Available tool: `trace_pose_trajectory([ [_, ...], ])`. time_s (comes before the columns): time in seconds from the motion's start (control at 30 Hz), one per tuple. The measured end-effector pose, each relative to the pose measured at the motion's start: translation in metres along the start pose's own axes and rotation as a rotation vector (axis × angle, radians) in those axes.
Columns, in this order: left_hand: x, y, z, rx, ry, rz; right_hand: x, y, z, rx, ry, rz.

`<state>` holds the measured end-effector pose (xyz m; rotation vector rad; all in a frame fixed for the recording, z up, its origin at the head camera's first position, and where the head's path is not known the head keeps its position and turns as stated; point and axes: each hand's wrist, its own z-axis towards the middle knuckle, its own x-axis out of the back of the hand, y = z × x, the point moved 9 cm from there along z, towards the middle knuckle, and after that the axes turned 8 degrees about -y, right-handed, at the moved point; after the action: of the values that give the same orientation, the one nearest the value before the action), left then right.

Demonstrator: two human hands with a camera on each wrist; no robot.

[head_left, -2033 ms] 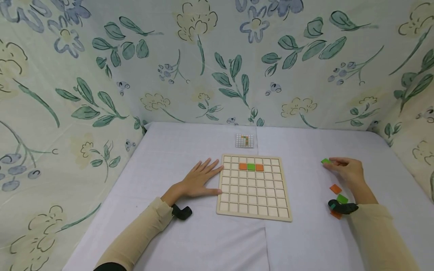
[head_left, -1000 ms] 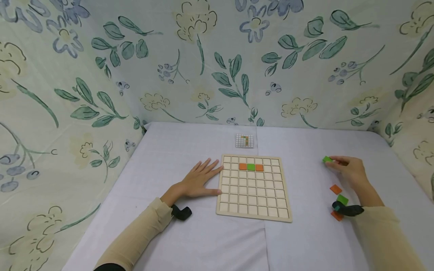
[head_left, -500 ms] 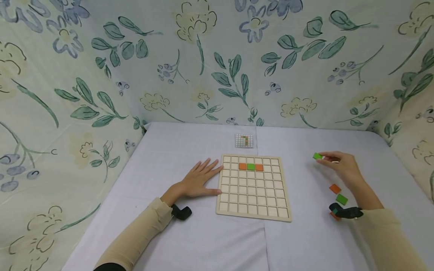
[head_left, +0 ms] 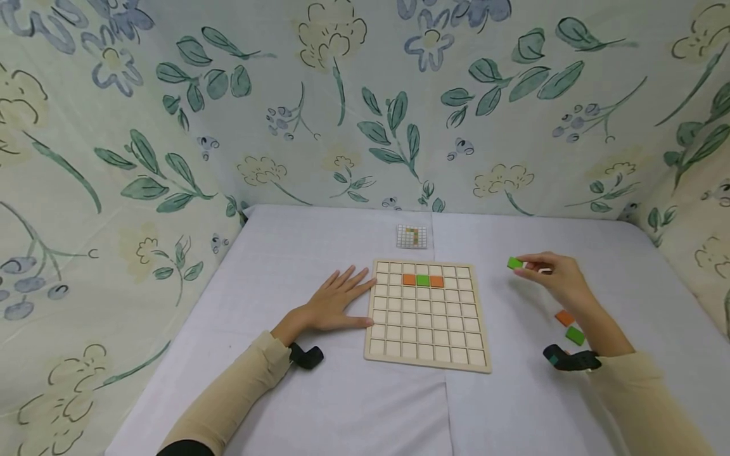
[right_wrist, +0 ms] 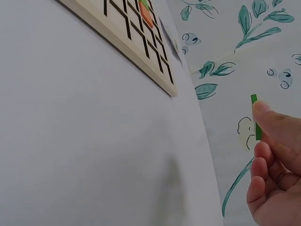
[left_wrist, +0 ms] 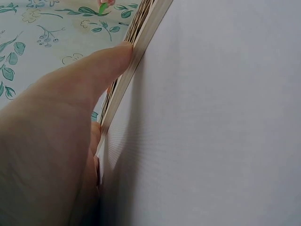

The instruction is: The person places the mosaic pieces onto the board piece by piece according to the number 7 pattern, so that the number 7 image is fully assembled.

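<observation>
My right hand (head_left: 556,277) pinches a green square tile (head_left: 514,263) between thumb and fingertips, raised above the cloth to the right of the board. In the right wrist view the tile (right_wrist: 256,117) appears edge-on. Fingers spread, my left hand (head_left: 336,304) rests beside the wooden grid board (head_left: 428,365), thumb and a fingertip touching its left edge. The left wrist view shows the thumb (left_wrist: 110,59) against that edge. In the board's second row from the back lie an orange tile (head_left: 409,280), a green tile (head_left: 422,280) and another orange tile (head_left: 436,282), side by side.
Under my right forearm lie a loose orange tile (head_left: 564,318) and a green tile (head_left: 575,335); another orange one is mostly hidden by the black wrist camera (head_left: 570,359). A small card with a coloured grid pattern (head_left: 411,237) lies behind the board. Flowered fabric surrounds the table.
My right hand has lifted the green tile and carried it left toward the board. The left hand and the board have stayed put.
</observation>
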<state>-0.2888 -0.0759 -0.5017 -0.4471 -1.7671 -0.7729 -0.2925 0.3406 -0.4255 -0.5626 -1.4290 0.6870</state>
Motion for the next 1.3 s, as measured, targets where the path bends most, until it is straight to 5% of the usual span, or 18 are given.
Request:
trace_pose_trajectory([
  [0.33,0.000,-0.002,0.002,0.005,-0.004,-0.003,-0.024,-0.013,0.004,0.068,-0.061,0.007],
  [0.5,0.000,-0.001,0.002,-0.001,0.000,-0.002,-0.031,-0.039,-0.003,0.069,-0.085,0.025],
  [1.3,-0.003,-0.002,0.001,0.003,-0.002,0.005,-0.083,-0.063,0.002,0.119,-0.203,0.129],
])
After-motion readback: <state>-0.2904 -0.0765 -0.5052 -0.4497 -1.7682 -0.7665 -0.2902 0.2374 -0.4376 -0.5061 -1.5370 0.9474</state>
